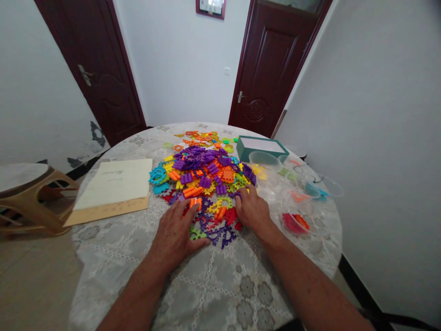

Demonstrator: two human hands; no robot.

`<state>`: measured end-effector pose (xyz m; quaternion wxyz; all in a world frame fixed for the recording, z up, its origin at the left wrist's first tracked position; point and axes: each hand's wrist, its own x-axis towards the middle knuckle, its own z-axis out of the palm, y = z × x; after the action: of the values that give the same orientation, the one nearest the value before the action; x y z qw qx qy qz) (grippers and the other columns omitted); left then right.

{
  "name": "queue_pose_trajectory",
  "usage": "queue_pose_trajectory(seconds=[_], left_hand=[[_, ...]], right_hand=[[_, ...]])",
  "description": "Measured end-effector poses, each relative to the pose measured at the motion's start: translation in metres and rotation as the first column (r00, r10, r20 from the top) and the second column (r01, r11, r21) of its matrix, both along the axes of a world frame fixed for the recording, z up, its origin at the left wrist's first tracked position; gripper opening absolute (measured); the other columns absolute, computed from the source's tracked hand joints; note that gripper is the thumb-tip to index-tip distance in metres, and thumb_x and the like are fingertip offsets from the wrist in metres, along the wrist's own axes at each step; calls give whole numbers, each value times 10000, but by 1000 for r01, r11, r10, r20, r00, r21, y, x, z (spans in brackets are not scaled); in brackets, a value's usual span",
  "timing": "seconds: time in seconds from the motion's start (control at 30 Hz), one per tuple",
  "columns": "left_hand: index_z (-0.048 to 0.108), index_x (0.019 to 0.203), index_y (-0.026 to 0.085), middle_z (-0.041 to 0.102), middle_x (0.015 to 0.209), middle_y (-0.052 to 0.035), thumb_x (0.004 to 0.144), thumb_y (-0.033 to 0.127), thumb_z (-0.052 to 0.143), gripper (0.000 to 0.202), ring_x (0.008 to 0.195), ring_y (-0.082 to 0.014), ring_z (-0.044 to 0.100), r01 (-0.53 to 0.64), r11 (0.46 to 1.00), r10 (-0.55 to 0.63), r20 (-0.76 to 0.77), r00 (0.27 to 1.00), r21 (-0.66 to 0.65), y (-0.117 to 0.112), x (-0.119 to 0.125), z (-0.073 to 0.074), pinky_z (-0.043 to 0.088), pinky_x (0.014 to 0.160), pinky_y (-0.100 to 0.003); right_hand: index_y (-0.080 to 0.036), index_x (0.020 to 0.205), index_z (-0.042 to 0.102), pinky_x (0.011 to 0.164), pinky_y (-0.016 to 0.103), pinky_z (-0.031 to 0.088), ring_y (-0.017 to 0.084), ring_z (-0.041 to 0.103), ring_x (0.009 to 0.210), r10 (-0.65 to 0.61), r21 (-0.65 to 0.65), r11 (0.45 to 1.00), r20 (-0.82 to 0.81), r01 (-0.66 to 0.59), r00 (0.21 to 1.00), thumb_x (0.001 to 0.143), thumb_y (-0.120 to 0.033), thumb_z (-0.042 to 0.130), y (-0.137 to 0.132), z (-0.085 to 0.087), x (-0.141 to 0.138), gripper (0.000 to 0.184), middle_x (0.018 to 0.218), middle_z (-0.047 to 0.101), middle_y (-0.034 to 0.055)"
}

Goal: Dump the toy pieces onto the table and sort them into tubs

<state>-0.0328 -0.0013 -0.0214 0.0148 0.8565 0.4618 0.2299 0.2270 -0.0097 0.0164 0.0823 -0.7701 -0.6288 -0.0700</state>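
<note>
A heap of plastic gear-edged building pieces (206, 170) in purple, orange, yellow, red, blue and green lies on the table. At its near left edge is my left hand (175, 230), open, thumb held apart from the fingers. An orange ridged piece (195, 202) and a green piece (197, 233) lie right by its fingers. My right hand (254, 209) rests against the heap's right edge, its fingers bent and apart among purple and yellow pieces; the fingertips are partly hidden. Dark purple flat pieces (220, 235) lie between the two hands.
Clear plastic tubs (265, 163) stand at the right, one holding red and orange pieces (295, 223). Behind them is a green-rimmed box (244, 151). Paper sheets (117, 184) lie on the left of the round, cloth-covered table (213, 294). A stool (37, 197) stands beside it.
</note>
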Motion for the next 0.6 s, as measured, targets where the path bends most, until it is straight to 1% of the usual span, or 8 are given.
queue_pose_trajectory(seconds=[0.07, 0.13, 0.23, 0.3, 0.37, 0.43, 0.53, 0.6], left_hand=[[504, 1478, 250, 472, 1565, -172, 654, 610, 894, 980, 1454, -431, 436, 3, 1000, -3, -3, 1000, -6, 0, 0, -1, 383, 1200, -618], [505, 1483, 234, 470, 1566, -180, 660, 624, 887, 987, 1452, -434, 437, 6, 1000, -6, 0, 1000, -7, 1, 0, -3, 388, 1200, -614], [498, 1493, 218, 476, 1561, -186, 679, 618, 882, 984, 1456, -428, 436, 19, 1000, -19, 19, 1000, -1, 1, -1, -4, 397, 1200, -605], [495, 1494, 219, 493, 1551, -183, 693, 601, 882, 968, 1454, -412, 447, 58, 998, -58, 39, 998, 0, 1, -1, -5, 398, 1205, -597], [501, 1486, 224, 515, 1531, -181, 703, 579, 883, 940, 1438, -398, 471, 99, 995, -99, 73, 992, 4, 1, -1, -5, 409, 1199, -592], [509, 1474, 230, 537, 1503, -176, 728, 544, 877, 889, 1413, -382, 501, 127, 992, -128, 124, 984, 12, 2, 0, -4, 445, 1173, -581], [516, 1467, 234, 557, 1475, -167, 774, 479, 858, 811, 1378, -356, 538, 158, 987, -161, 196, 967, 31, 1, 1, -2, 488, 1140, -552], [531, 1451, 233, 562, 1468, -164, 804, 445, 839, 747, 1368, -345, 547, 165, 985, -170, 221, 960, 40, 1, 2, -1, 492, 1139, -539]], right_hand=[[-208, 1400, 540, 799, 372, 571, 274, 718, 1035, -55, -38, 998, -7, 55, 998, 1066, -437, 414, 5, -5, 7, 424, 1529, 443, 199], [-194, 1397, 535, 821, 395, 568, 290, 719, 1041, -88, -82, 993, -22, 86, 996, 1064, -491, 407, 9, -9, 11, 463, 1526, 429, 219], [-171, 1348, 565, 860, 409, 550, 310, 707, 1067, -79, -117, 991, -57, 71, 995, 1061, -521, 410, 10, -12, 11, 478, 1396, 522, 219], [-172, 1355, 571, 881, 408, 536, 317, 695, 1081, -34, -124, 992, -90, 23, 995, 1051, -488, 450, 8, -13, 9, 455, 1296, 580, 200], [-187, 1365, 583, 915, 398, 519, 304, 681, 1093, 59, -120, 990, -145, -77, 988, 1038, -422, 490, 5, -13, 6, 413, 1265, 606, 180], [-198, 1345, 610, 966, 377, 497, 276, 662, 1117, 186, -82, 974, -228, -210, 956, 1024, -348, 512, 3, -15, 5, 368, 1265, 624, 160], [-194, 1278, 651, 1042, 352, 463, 234, 633, 1162, 416, 48, 901, -377, -431, 827, 1000, -254, 523, 5, -18, 7, 313, 1237, 663, 125], [-198, 1272, 657, 1073, 356, 453, 219, 624, 1184, 532, 165, 839, -452, -519, 716, 985, -213, 520, 8, -20, 9, 319, 1238, 682, 110]])
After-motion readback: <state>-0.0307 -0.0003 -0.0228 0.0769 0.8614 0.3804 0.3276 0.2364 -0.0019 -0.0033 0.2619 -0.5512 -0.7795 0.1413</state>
